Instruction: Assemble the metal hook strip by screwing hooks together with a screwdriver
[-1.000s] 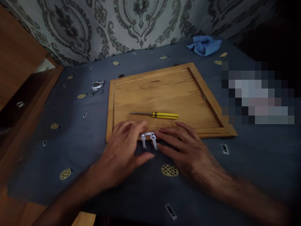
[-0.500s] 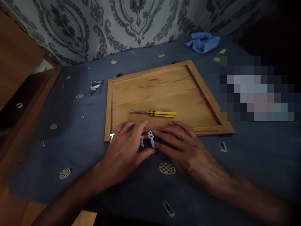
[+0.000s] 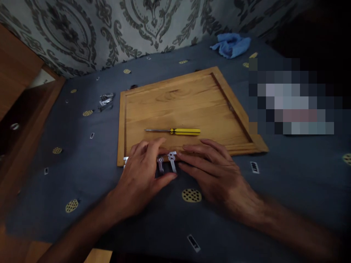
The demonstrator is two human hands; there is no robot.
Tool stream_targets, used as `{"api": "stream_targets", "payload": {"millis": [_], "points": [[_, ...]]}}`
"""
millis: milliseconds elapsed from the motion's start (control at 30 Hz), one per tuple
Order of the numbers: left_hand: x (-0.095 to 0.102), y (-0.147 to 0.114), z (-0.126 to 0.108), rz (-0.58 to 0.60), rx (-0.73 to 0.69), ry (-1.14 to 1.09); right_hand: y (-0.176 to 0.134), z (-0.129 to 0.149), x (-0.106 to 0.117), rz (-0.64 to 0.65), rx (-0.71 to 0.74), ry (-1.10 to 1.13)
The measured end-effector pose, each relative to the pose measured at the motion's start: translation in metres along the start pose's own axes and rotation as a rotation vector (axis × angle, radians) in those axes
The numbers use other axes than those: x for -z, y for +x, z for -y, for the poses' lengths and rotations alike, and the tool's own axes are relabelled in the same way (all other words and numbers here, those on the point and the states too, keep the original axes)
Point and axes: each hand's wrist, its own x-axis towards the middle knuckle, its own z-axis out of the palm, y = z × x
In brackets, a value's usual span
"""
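Showing unreadable print, a patch (image 3: 193, 243) lies nearest on the sheet (image 3: 153, 223). Two prongs (image 3: 172, 162) point nearward off the near edge of the panel (image 3: 164, 106); the left hand (image 3: 141, 166) arches around them, thumb and fingers parted, the right hand (image 3: 216, 170) just beside, fingers outstretched. Neither grip's hold can be told. Beyond, the screwdriver (image 3: 185, 131) lies crosswise, tip left. Sheet borders the panel's sides; farther, a rag (image 3: 232, 45).

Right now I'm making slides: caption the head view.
Left hand, right hand and brackets at the near edge of a panel bearing a screwdriver.
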Motion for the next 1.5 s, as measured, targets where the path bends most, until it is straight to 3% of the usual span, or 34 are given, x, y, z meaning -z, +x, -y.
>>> {"api": "stream_targets", "payload": {"millis": [867, 1067, 1500], "points": [[0.003, -0.004, 0.004, 0.015, 0.001, -0.012, 0.002, -0.001, 0.004, 0.171, 0.026, -0.043], [0.023, 0.0, 0.012, -0.099, 0.028, -0.152, 0.003, -0.001, 0.006, 0.167, 0.029, -0.029], [0.039, 0.004, 0.03, -0.256, 0.174, -0.248, -0.003, -0.005, 0.001, 0.179, 0.012, 0.036]]}}
